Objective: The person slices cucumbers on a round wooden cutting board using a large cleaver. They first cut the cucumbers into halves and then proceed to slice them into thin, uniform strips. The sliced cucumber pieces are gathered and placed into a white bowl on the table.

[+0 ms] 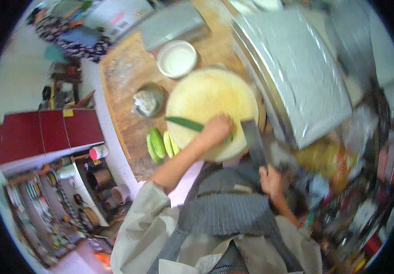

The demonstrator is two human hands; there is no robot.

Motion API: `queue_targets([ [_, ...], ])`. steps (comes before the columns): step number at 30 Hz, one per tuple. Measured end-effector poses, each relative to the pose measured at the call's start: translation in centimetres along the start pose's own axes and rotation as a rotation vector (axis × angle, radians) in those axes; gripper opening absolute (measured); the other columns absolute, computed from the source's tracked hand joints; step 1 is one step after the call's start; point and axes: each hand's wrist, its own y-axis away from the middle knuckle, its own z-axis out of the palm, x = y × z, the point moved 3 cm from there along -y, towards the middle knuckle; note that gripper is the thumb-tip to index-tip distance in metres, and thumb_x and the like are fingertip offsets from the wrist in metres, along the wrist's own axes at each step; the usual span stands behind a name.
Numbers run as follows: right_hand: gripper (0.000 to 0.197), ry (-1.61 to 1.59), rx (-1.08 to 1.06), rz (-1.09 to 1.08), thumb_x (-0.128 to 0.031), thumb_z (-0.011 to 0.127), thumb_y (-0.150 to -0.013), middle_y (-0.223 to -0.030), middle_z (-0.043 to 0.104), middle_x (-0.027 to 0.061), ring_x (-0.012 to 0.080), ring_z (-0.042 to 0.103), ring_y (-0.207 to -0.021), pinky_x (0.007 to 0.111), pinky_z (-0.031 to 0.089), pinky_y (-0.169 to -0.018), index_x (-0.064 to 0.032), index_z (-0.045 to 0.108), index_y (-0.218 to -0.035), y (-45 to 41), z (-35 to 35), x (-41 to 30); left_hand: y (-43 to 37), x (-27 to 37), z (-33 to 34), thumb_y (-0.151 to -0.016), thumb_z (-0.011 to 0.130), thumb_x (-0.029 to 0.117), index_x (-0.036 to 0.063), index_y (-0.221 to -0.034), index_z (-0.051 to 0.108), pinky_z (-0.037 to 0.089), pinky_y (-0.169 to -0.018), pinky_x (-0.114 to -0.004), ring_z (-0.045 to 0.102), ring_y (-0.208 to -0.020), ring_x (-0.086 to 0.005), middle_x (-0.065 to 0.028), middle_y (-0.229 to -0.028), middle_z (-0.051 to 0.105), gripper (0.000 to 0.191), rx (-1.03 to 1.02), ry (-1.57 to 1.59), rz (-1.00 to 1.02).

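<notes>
On the round pale chopping board point(214, 92) lies a long dark-green cucumber piece point(185, 123). My left hand point(219, 129) is closed over its right end. More green shows beneath my fingers, but its shape is hidden. My right hand point(271, 179) grips the handle of a kitchen cleaver point(254, 142), whose broad blade reaches past the board's lower right edge, apart from my left hand. Beside the board, on the left, several green cucumber pieces point(158, 143) lie on the wooden table point(125, 120), some with pale sides up.
A white bowl point(176, 59) and a foil-topped container point(147, 100) stand beyond the board. To the right is a large foil-covered slab point(296, 68). A grey metal box point(173, 25) sits at the back. Red-fronted cabinets point(51, 132) and loaded shelves point(46, 209) are at left.
</notes>
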Motion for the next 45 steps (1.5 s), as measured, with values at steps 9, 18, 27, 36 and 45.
queue_targets([
  [9,0.02,-0.089,-0.237,-0.32,-0.018,0.062,-0.095,-0.086,0.067,0.0274,0.0494,0.065,-0.085,0.052,0.05,-0.072,0.0011,0.065,-0.102,-9.1,-0.7,2.5,11.9,7.2,-5.3,-0.08,0.074,0.008,0.0041,-0.09,0.063,0.05,-0.071,-0.041,0.061,-0.079,-0.0308,-0.0117,-0.084,0.062,0.016,0.621,0.373,-0.471],
  [18,0.019,-0.047,-0.481,-0.319,-0.015,0.054,-0.102,-0.069,0.061,0.0134,0.0247,0.062,-0.058,0.041,0.05,-0.056,0.0031,0.059,-0.104,-10.5,0.8,-1.9,37.1,22.3,21.5,-0.081,0.078,0.019,0.0043,-0.087,0.07,0.055,-0.072,-0.038,0.069,-0.077,-0.0253,-0.0131,-0.081,0.071,0.018,0.79,0.752,-1.657],
  [27,0.014,0.104,-0.477,-0.439,-0.015,0.051,-0.102,-0.062,0.051,0.0064,0.0192,0.051,-0.041,0.035,0.045,-0.038,-0.0011,0.049,-0.1,-13.0,1.5,-0.6,44.0,41.2,39.4,-0.082,0.064,0.016,0.0069,-0.082,0.073,0.054,-0.075,-0.048,0.069,-0.083,-0.042,-0.0206,-0.085,0.071,0.013,0.643,0.863,-2.353],
  [36,0.018,0.236,-0.408,-0.531,-0.009,0.047,-0.097,-0.065,0.055,0.0116,0.0215,0.053,-0.044,0.036,0.045,-0.038,0.0068,0.051,-0.105,-13.6,3.4,-3.0,48.8,51.2,43.5,-0.085,0.063,0.024,0.0069,-0.096,0.077,0.055,-0.085,-0.049,0.069,-0.094,-0.0421,-0.0226,-0.1,0.072,0.025,0.678,0.994,-2.658],
  [45,0.017,0.283,-0.358,-0.52,-0.012,0.053,-0.1,-0.066,0.056,0.0116,0.0207,0.055,-0.046,0.037,0.049,-0.042,0.0034,0.053,-0.096,-12.0,2.9,-2.5,50.4,42.0,38.9,-0.091,0.059,0.025,0.0047,-0.101,0.074,0.054,-0.088,-0.049,0.068,-0.101,-0.0415,-0.0215,-0.107,0.072,0.027,0.688,0.773,-2.388],
])
